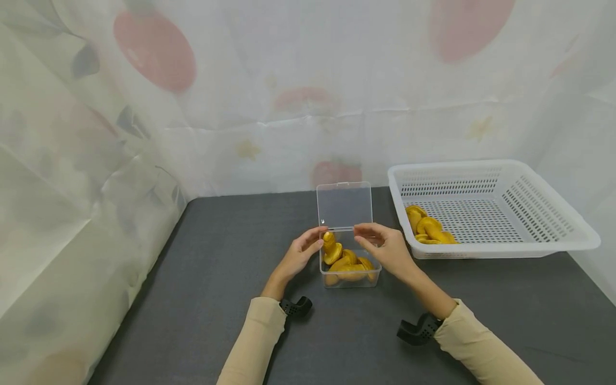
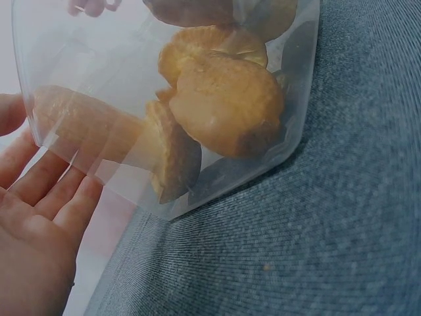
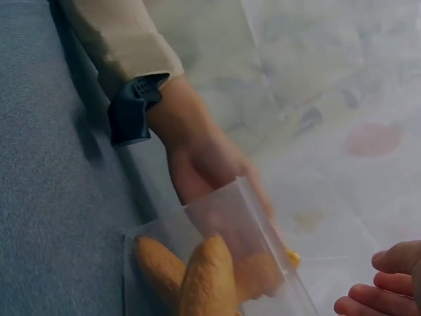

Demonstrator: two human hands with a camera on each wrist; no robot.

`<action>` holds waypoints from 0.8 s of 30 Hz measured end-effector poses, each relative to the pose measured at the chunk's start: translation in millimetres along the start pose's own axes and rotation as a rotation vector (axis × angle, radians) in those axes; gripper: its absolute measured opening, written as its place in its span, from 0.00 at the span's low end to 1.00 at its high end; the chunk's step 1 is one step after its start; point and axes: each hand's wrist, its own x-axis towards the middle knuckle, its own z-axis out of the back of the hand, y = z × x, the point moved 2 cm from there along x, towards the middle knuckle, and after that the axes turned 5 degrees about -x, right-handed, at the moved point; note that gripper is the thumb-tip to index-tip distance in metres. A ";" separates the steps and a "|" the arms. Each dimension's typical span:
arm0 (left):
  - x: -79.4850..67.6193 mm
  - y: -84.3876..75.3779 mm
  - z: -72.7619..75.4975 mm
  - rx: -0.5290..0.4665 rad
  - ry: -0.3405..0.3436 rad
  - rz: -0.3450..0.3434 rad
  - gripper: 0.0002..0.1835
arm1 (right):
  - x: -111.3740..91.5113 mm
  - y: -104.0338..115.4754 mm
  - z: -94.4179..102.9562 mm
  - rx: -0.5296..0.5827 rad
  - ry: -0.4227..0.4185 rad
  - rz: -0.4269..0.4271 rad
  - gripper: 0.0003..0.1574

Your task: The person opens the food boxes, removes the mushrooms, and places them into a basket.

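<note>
A clear plastic box (image 1: 351, 284) holds several yellow mushrooms (image 1: 350, 266). Its hinged lid (image 1: 344, 205) stands raised at the back. One mushroom (image 1: 332, 248) leans in the back left corner, its stem end up at the rim. My left hand (image 1: 299, 254) is at that corner; in the left wrist view its nearly straight fingers (image 2: 49, 184) lie along the outside of the wall. My right hand (image 1: 385, 248) hovers at the back right corner, fingers loosely bent. The right wrist view shows its fingertips (image 3: 358, 304) apart from the box wall, with nothing between them.
A white perforated basket (image 1: 510, 248) stands at the back right of the dark table (image 1: 231, 235), with several more yellow mushrooms (image 1: 428, 227) in its left end. Patterned curtains (image 1: 289, 64) hang behind the table and at the sides.
</note>
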 end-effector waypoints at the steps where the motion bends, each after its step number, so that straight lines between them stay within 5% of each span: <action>1: -0.1 -0.2 -0.1 0.001 -0.001 0.002 0.22 | 0.8 0.5 -2.6 -0.012 0.009 0.012 0.17; 9: -0.1 0.8 0.2 0.009 0.001 0.025 0.22 | 6.1 4.5 -20.1 0.012 0.094 0.029 0.20; 24: -1.3 -1.4 0.1 -0.027 0.012 0.031 0.23 | 15.3 8.1 -39.9 -0.046 0.113 0.065 0.22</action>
